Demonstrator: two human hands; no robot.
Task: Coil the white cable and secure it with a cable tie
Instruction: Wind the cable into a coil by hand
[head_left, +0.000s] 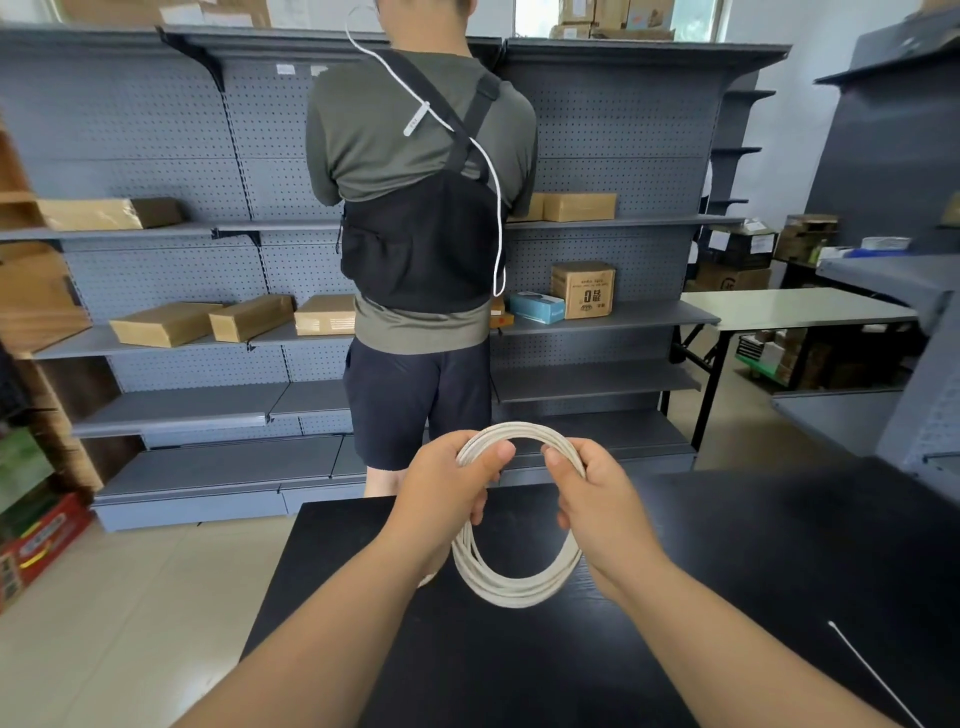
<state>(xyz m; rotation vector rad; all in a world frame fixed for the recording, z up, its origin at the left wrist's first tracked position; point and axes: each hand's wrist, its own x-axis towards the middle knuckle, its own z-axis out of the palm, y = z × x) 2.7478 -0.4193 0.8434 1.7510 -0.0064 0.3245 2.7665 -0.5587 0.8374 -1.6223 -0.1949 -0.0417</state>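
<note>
Now the white cable (514, 587) hangs as one coil of several loops just above the black table (753, 545). The left hand (447, 488) and right hand (597, 499) each curl thumb and fingers round the strands, likely to stop the loops springing apart. One cable tie (872, 673) lies well apart, untouched, at the table's right.

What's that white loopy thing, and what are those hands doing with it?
A person is holding a white cable, wound into a round coil, over a black table. The left hand grips the coil's left side and the right hand pinches its right side. A thin white cable tie lies on the table to the right, not yet used. Someone else stands at the grey shelves, back turned.
</note>
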